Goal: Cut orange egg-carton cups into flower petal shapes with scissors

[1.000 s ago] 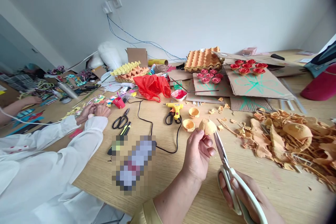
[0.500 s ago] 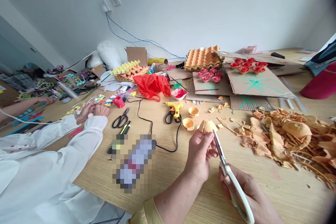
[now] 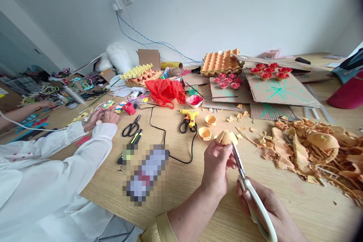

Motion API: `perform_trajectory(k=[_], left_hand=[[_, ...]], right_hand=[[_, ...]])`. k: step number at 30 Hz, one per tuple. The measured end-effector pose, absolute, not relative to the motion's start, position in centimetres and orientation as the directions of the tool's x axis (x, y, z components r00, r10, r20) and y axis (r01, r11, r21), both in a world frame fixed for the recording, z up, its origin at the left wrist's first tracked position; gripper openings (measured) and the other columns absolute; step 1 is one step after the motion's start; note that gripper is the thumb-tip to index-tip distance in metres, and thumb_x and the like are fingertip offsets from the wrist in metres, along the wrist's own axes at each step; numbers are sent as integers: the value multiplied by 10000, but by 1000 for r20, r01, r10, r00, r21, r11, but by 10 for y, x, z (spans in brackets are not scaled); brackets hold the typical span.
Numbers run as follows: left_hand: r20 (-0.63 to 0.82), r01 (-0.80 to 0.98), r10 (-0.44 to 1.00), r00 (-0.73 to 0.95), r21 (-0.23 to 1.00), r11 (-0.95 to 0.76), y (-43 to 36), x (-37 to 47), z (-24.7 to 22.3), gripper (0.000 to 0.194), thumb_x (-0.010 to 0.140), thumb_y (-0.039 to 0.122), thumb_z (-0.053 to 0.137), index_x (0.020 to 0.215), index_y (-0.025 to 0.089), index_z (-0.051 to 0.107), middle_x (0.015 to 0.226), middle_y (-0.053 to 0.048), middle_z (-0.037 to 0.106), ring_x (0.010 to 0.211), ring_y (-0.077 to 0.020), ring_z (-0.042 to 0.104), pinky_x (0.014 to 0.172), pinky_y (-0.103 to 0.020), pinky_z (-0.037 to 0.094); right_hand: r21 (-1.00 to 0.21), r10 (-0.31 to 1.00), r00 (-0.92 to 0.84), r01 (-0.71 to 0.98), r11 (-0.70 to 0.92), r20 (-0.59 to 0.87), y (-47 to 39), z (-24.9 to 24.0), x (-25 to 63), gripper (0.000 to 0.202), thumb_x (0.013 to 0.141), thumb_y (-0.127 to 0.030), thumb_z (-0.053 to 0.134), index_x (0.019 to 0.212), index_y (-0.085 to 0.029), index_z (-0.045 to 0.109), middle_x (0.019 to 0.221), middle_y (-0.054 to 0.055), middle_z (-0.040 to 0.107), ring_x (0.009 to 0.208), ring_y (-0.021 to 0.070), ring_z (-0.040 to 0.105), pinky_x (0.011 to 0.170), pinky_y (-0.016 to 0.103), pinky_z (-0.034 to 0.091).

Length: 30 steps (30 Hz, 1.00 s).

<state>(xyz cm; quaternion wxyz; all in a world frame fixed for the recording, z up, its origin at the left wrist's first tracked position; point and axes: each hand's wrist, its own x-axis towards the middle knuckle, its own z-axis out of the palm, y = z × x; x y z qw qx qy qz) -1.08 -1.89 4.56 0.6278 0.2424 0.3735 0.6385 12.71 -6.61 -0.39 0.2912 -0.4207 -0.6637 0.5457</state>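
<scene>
My left hand (image 3: 217, 164) pinches an orange-yellow egg carton cup (image 3: 226, 137), turned with its base up and slit along its side. White-handled scissors (image 3: 258, 200) are gripped in my right hand (image 3: 266, 200), their blades pointing up against the cup's right edge. Two small stacks of cut cups (image 3: 204, 133) stand just left of the held cup. Beside them lies a yellow glue gun (image 3: 189, 117), its black cord looping across the table. Right of my hands spreads a heap of torn carton scraps (image 3: 306, 143).
Red carton flowers (image 3: 272, 71) rest on cardboard sheets (image 3: 280, 90) at the back right. Egg trays (image 3: 219, 62), a red plastic bag (image 3: 164, 91) and a bowl of red paint (image 3: 194, 100) stand behind. Black scissors (image 3: 132, 127) and a co-worker's white sleeve (image 3: 93, 155) are on the left.
The whole view has shifted slightly. My hands keep nearly the same pose, with the scissor blades still at the cup, whose cut side piece now flares outward a little more on the right.
</scene>
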Motion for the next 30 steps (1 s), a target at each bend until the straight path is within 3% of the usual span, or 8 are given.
perform_trajectory(k=[8, 30], left_hand=[[-171, -590, 982, -75, 802, 94, -20, -7, 48, 234, 719, 321, 712, 829, 151, 594, 616, 30, 537, 493, -54, 456, 469, -179, 339], [-197, -593, 979, -45, 794, 133, -24, -4, 54, 207, 671, 338, 717, 771, 192, 610, 569, 13, 517, 487, -89, 411, 482, -229, 335]], right_hand=[[-983, 881, -466, 182, 9, -78, -67, 0, 128, 401, 959, -567, 408, 828, -216, 550, 636, -31, 493, 580, 140, 439, 557, 260, 375], [-982, 886, -458, 187, 23, -66, -68, 4, 129, 443, 962, -581, 372, 770, -213, 527, 651, -16, 500, 585, 147, 450, 568, 266, 399]])
